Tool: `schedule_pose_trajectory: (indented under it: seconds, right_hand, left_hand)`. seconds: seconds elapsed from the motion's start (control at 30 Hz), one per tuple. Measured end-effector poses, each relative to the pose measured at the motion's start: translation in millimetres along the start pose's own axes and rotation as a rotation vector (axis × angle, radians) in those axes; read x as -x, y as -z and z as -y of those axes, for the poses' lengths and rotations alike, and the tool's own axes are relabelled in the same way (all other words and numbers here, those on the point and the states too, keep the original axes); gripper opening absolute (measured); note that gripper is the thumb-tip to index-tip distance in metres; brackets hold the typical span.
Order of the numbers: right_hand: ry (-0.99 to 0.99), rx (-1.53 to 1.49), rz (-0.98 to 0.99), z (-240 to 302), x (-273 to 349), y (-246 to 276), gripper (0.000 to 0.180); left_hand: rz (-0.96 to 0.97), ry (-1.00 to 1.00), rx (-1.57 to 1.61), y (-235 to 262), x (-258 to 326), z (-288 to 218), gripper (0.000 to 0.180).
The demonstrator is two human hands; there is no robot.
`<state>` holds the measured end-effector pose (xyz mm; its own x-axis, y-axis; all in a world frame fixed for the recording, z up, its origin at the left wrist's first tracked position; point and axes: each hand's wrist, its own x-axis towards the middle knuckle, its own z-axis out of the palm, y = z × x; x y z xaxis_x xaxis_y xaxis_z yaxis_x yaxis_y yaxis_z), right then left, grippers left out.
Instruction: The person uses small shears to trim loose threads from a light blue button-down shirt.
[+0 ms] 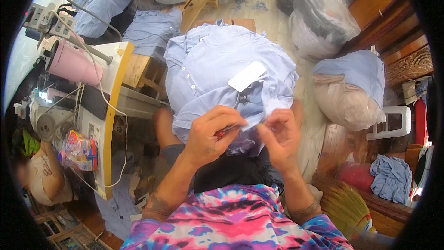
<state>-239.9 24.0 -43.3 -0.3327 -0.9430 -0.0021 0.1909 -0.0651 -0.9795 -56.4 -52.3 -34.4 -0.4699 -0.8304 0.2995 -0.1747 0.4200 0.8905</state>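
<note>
A light blue shirt (217,60) with white buttons lies spread over a rounded pile in front of my lap. On it rests a white tag (247,76), close to a dark label inside the collar area. My left hand (215,134) is closed around a small red tool (225,131), mostly hidden by the fingers, and its fingertips meet the shirt's near edge. Fingers of my right hand (280,140) pinch the same cloth just to the right. Between both hands a fold of the shirt is lifted.
To the left stands a white table with a yellow edge (113,125), bearing a pink tumbler (74,62) and a phone (95,102). Plastic-wrapped bundles (319,18) and a white stool (393,122) stand right. One person sits at the top, another at lower left. A broom (347,206) lies lower right.
</note>
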Motion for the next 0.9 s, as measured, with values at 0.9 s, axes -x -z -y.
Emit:
schedule_pose_trajectory:
  seconds: [0.9]
  right_hand:
    - [-0.374, -0.423, 0.106, -22, 14, -6, 0.026]
  left_hand:
    - [0.226, 0.763, 0.686, 11, 34, -34, 0.039]
